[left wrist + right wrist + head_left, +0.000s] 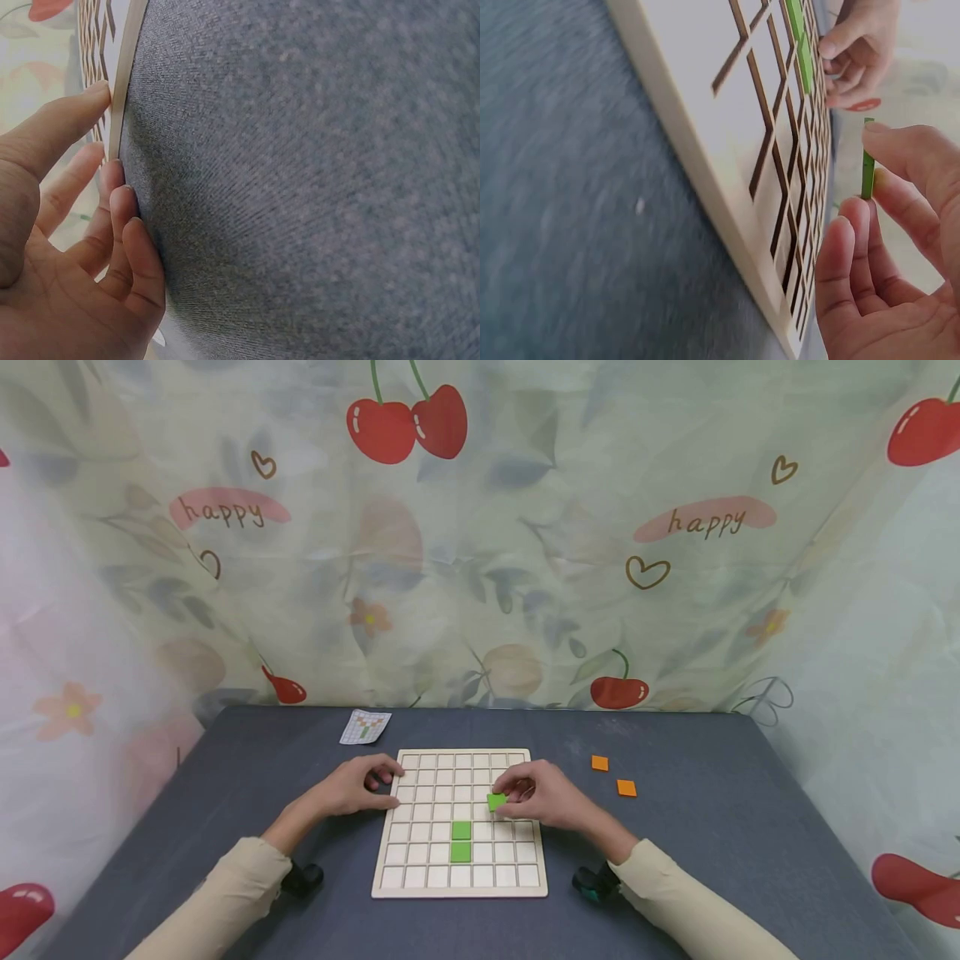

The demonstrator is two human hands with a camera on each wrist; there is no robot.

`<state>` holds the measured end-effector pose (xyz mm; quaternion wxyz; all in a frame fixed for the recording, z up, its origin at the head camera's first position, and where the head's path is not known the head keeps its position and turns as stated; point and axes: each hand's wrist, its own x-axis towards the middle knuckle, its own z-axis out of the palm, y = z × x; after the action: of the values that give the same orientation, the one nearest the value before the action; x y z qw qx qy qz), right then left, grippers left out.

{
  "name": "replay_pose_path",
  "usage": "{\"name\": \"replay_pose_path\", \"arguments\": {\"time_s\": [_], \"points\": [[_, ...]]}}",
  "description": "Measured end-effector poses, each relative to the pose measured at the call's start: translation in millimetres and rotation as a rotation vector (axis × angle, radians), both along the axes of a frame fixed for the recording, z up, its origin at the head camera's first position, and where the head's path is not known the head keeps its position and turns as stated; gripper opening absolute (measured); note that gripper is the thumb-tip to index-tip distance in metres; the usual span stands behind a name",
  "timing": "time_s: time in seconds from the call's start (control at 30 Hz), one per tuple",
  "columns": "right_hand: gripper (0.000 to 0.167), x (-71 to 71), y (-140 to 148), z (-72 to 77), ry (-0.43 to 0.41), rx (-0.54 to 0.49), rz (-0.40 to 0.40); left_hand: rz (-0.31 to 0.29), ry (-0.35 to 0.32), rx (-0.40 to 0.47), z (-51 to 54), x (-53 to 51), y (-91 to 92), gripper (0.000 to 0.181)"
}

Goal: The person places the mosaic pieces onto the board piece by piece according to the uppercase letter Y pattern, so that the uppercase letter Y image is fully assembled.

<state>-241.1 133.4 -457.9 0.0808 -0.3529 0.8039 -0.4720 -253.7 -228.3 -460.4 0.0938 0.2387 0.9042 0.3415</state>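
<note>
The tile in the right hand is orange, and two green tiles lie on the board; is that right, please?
Not quite: the head view shows the tile in the right hand is green; two green tiles lie on the board.

A table [735, 827] covered in dark blue-grey woven fabric carries a pale wooden grid board [442, 793], lying flat between the left hand [348, 787], which touches its left edge, and the right hand [551, 793], raised in a pinch over its right side. Beyond the left hand, near the table's far edge, lies a small white sheet [366, 727] printed with a coloured grid pattern. Outward of the right hand, two orange square tiles [626, 788] lie flat and apart, the farther one closer to the pinch.
</note>
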Motion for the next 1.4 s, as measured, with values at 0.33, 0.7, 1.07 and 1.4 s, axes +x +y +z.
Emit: {"name": "replay_pose_path", "arguments": {"time_s": [0.33,0.7,1.07,1.4], "points": [[0.022,2.4,-22,-3.8,-0.046,0.002,-0.010,-0.007,0.005,0.001,-1.2,-1.0,-1.1,0.039],[0.022,-0.3,-37,-10.3,-0.030,0.038,-0.012,-0.007,-0.004,0.004,-1.3,-0.9,-1.5,0.039],[0.020,0.2,-47,-7.5,-0.061,0.073,-0.034,-0.012,0.000,0.004,0.9,0.2,-0.9,0.040],[0.019,1.1,-53,-5.2,-0.036,0.122,-0.059,-0.011,0.007,0.004,0.0,-0.2,-1.1,0.039]]}}
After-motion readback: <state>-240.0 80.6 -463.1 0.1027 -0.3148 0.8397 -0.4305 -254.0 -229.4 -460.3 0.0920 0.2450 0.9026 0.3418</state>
